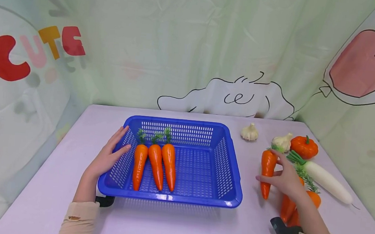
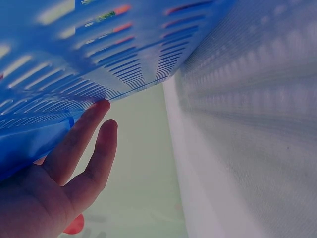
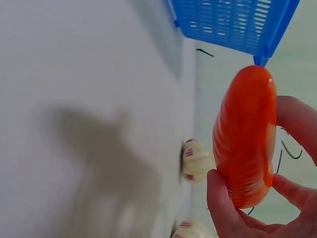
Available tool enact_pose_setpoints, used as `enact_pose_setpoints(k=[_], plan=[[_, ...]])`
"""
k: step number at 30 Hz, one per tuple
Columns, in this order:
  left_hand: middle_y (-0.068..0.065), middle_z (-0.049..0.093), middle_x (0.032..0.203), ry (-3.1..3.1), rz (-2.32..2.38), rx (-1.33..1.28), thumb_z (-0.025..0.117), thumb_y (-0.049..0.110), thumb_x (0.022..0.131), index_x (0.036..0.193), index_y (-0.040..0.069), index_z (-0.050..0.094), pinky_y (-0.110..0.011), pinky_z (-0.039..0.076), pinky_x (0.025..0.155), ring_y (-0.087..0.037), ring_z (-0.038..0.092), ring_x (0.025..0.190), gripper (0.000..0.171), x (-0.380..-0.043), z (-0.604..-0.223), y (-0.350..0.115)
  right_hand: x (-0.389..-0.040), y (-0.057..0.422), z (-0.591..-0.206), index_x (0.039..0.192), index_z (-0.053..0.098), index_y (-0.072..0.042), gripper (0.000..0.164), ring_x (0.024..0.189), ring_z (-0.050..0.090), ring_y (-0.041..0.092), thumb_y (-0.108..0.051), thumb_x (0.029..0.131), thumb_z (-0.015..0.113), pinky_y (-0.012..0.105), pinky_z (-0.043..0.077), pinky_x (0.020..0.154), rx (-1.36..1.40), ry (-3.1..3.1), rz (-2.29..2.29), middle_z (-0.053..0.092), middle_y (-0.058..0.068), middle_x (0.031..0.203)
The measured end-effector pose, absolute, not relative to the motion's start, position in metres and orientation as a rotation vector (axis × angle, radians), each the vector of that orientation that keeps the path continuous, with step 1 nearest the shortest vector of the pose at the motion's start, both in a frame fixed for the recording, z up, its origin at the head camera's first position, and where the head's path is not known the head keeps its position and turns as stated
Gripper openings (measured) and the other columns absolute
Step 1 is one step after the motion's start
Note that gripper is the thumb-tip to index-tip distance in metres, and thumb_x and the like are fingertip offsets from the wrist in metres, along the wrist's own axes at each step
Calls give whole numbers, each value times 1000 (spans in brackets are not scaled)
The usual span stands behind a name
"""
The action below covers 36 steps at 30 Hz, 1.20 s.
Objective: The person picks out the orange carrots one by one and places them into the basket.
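Note:
My left hand holds the left rim of a blue plastic basket, its thumb reaching over the rim. In the left wrist view, two fingers extend along the outside of the perforated wall. Three orange carrots with green tops lie side by side in the basket's left half. To the right of the basket, my right hand grips another carrot between thumb and fingers. The right wrist view shows this carrot raised off the table, with a shadow below. Its leafy end is hidden there.
More carrots lie partly hidden under my right forearm. A white radish, a small orange pumpkin and two garlic bulbs are at the table's right side. A patterned curtain hangs behind the table.

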<state>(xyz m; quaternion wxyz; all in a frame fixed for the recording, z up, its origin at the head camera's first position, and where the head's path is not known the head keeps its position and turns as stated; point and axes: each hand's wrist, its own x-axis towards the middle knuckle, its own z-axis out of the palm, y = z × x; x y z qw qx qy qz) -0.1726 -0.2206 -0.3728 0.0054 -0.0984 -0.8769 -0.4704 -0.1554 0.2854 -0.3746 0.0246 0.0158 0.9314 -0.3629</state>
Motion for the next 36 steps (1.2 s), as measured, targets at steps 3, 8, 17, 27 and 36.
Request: enact_pose_setpoints(k=[3,8,17,27,36], plan=[[-13,5,153,-2745,-1494,-302,49,26,94,148,21,17,-69,13,98,-38,6,137,63,-168,-365,-217,-155,280,-365,147,10,-12,102,96,52,41,-37,74,75,43,51,67,29,2868,-1153,26,35,133],[-18,5,152,-2745,-1516,-292,48,19,94,147,13,17,-70,12,98,-41,5,136,62,-160,-351,-210,-153,271,-351,148,9,-16,105,103,47,47,-45,72,74,45,52,67,22,2854,-1167,24,35,135],[-10,4,153,-2744,-1496,-305,50,29,93,148,24,16,-69,14,98,-36,6,137,64,-170,-369,-219,-156,253,-327,148,10,-15,101,103,46,46,-39,74,74,46,53,67,-66,2898,-1163,25,34,136],[-10,5,153,-2735,-1498,-305,49,31,93,147,26,17,-69,13,98,-36,6,138,63,-171,-370,-220,-163,232,-303,148,9,-17,101,106,45,46,-35,74,75,44,54,68,-132,2858,-1225,23,32,138],[-7,5,153,-2738,-1493,-305,49,34,93,147,28,17,-68,12,99,-34,6,138,63,-174,-374,-221,-167,215,-289,147,14,-18,96,104,48,43,-28,74,76,42,55,68,-270,2782,-1298,25,30,138]])
